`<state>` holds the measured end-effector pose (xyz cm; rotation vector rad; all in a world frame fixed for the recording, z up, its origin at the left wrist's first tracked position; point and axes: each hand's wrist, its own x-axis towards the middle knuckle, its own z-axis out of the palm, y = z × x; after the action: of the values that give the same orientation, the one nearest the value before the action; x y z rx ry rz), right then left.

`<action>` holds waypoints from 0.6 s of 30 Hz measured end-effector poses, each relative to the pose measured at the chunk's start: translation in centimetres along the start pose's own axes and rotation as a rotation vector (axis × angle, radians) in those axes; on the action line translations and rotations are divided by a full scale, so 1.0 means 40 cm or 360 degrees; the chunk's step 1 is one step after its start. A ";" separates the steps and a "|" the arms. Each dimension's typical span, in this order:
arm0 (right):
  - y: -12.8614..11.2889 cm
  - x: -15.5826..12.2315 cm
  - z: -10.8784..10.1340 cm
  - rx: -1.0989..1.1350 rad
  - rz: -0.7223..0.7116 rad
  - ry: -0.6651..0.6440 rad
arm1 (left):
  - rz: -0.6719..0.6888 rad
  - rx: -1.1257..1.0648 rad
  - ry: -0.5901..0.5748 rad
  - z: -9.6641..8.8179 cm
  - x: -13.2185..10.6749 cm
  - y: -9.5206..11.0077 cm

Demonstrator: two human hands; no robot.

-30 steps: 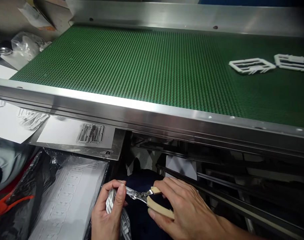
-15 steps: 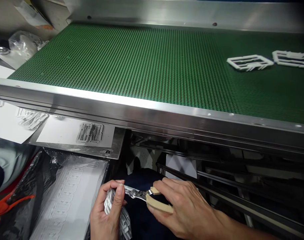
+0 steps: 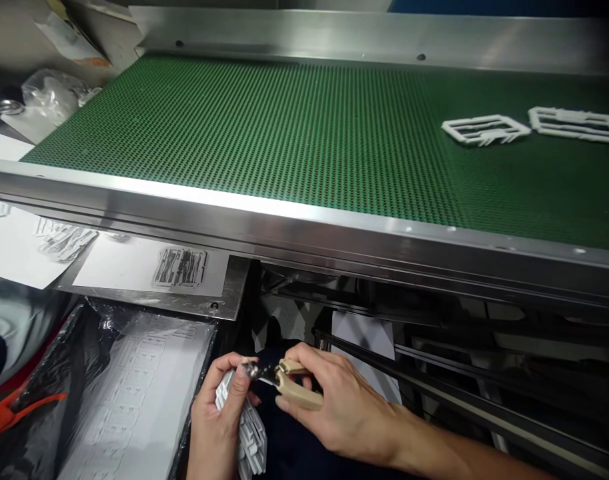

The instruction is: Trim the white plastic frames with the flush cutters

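My left hand (image 3: 219,420) grips a white plastic molded part (image 3: 249,443) low in the view, in front of the conveyor. Held in my right hand (image 3: 339,407) is a pair of cutting pliers with beige handles (image 3: 291,390). The metal jaws of the pliers touch the top of the white part, right by my left thumb. Two more white plastic frames (image 3: 484,129) (image 3: 574,125) lie on the green conveyor belt (image 3: 284,133) at the far right.
A steel rail (image 3: 304,227) edges the belt in front. A plastic-lined box of stacked white parts (image 3: 134,393) sits at lower left. Paper sheets with small parts (image 3: 179,267) lie on a steel shelf to the left. Crumpled plastic bags (image 3: 49,93) rest at upper left.
My right hand has moved left with the pliers, bringing the jaws in against the white part. The two frames on the belt have shifted slightly left in the picture.
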<state>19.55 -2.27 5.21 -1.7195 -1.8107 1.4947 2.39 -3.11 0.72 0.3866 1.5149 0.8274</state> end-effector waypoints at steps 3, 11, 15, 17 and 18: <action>0.012 0.006 0.004 0.0039 -0.0231 0.0100 | -0.0193 -0.0343 -0.0170 -0.004 0.014 -0.006; -0.001 0.019 -0.003 0.0890 0.0293 0.0154 | -0.0535 -0.1211 -0.0492 -0.022 0.051 -0.053; 0.000 0.020 0.025 0.0995 0.0282 0.0162 | -0.0499 -0.1253 -0.0523 -0.004 0.047 -0.062; 0.008 0.018 0.034 0.0978 0.0277 0.0155 | -0.0493 -0.1248 -0.0505 0.005 0.041 -0.063; 0.013 0.015 0.036 0.0932 0.0273 0.0160 | -0.0492 -0.1241 -0.0487 0.009 0.039 -0.064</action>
<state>18.63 -2.58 3.87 -1.6286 -1.0436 1.7408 3.11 -3.70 -2.15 -0.2846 0.8462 0.9838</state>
